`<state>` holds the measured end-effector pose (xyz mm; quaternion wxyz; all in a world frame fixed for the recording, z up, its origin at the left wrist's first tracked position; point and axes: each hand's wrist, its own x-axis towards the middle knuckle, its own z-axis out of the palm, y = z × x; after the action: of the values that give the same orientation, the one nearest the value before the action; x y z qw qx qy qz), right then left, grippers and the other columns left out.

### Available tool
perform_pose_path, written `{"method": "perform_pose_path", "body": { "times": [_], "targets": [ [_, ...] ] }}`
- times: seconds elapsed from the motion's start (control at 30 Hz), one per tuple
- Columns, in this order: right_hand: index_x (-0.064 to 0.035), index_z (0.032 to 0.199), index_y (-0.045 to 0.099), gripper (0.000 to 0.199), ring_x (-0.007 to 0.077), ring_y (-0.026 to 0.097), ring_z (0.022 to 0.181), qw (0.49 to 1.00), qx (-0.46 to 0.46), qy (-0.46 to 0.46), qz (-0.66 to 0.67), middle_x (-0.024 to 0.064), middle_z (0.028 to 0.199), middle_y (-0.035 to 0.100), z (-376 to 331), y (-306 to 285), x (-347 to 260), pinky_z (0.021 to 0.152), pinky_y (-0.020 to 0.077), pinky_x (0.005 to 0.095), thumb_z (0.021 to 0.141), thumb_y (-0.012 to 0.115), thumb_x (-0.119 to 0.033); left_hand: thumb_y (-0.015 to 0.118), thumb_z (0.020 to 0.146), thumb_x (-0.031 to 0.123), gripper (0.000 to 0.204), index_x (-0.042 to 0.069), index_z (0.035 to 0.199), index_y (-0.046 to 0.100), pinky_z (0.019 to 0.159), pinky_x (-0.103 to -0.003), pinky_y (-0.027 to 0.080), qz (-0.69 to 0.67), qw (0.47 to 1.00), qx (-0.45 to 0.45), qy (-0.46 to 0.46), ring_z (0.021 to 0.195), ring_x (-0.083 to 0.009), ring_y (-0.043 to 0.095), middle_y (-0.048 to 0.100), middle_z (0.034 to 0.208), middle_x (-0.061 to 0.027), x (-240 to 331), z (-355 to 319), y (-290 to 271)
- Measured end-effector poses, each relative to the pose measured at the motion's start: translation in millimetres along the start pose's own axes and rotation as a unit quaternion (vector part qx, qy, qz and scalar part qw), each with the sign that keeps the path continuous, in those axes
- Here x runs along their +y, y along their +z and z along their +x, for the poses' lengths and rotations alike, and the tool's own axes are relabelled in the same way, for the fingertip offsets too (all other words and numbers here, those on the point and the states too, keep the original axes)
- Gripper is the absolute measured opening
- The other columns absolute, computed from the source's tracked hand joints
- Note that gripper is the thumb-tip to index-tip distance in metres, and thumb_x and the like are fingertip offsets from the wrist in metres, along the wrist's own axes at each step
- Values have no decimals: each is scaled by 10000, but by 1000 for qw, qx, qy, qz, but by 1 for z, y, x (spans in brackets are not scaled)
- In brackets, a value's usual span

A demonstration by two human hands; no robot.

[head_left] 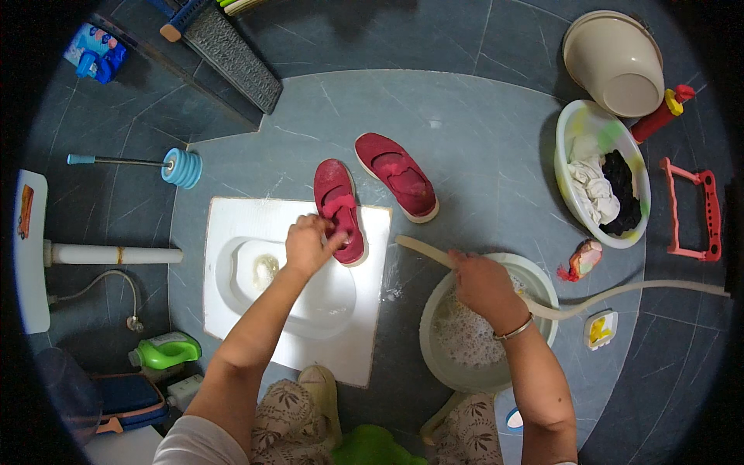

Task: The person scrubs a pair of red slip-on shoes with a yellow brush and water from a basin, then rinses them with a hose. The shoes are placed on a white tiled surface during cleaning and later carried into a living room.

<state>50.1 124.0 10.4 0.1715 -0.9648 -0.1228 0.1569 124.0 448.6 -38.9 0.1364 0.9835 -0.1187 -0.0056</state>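
Crouching over a white ceramic squat toilet pan (232,225) set in a grey tiled floor (465,139), the person works on a pair of dark red slip-on fabric shoes. The left hand (308,244) has its fingers curled and pinched around the strap area of the nearer red shoe (339,209), which lies half on the pan's rim, toe pointing away. The right hand (480,283) is closed around a pale flexible rubber hose (620,293) where it crosses the rim of a pale round plastic basin (535,279) filled with soapy foam; the fingers are wrapped tight, though their tips are hidden under the hand. The hose's free end (407,242) points toward the held shoe.

The second red shoe (397,175) sits on the bare floor just beyond, apart from both hands and seemingly untouched. Judging by this, the washing looks to be at an early-to-middle stage: suds are ready, one shoe is in hand, and whether it has been scrubbed or rinsed cannot be told. The other shoe appears left to do.

To the right, a white oval tub (577,124) holds white and black laundry, with an upturned cream bucket (612,58) behind it. A green detergent bottle (164,350) lies at lower left, and a blue plunger (180,167) lies near the pan.
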Motion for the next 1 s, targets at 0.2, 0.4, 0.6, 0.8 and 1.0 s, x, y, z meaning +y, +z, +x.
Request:
{"method": "perform_pose_path", "body": {
  "times": [0.2, 0.4, 0.6, 0.8, 1.0],
  "targets": [
    [-19, 1125, 560, 342, 341, 642, 782, 1000, 2, 1, 12, 194, 854, 630, 4, -1, -9, 658, 523, 447, 793, 507, -79, 724, 673, 445, 433, 100, 932, 694, 859, -397, 413, -78, 984, -3, 161, 1016, -250, 530, 580, 1050, -59, 10, -5, 6],
    [-17, 1136, 555, 359, 345, 641, 788, 1000, 8, -11, 17, 197, 859, 631, 5, -3, -11, 666, 522, 444, 783, 527, -74, 676, 765, 201, 240, -11, 845, 597, 710, -445, 482, -94, 984, -122, 89, 823, -399, 584, 589, 852, -204, 29, 0, 42],
    [-41, 1179, 548, 368, 361, 619, 805, 998, -5, 24, 54, 205, 898, 622, 3, -15, -20, 707, 500, 451, 817, 526, -97, 654, 769, 116, 290, -49, 992, 570, 816, -436, 457, -165, 982, 38, 83, 900, -403, 560, 578, 888, -231, 48, 35, 62],
    [-30, 1179, 547, 370, 362, 623, 785, 995, 42, 3, 91, 193, 893, 626, -9, -27, -14, 685, 508, 440, 816, 528, -103, 653, 760, 95, 395, -43, 1112, 538, 855, -433, 454, -138, 988, -43, 62, 934, -401, 569, 601, 959, -229, 48, 27, 60],
    [-41, 1186, 556, 382, 344, 620, 788, 999, 12, 19, 43, 185, 886, 626, -14, -22, -11, 682, 503, 431, 809, 522, -91, 665, 743, 131, 499, 3, 1195, 497, 767, -440, 465, -33, 996, -84, -26, 894, -359, 592, 611, 939, -200, 69, 25, 49]
  ]
}}
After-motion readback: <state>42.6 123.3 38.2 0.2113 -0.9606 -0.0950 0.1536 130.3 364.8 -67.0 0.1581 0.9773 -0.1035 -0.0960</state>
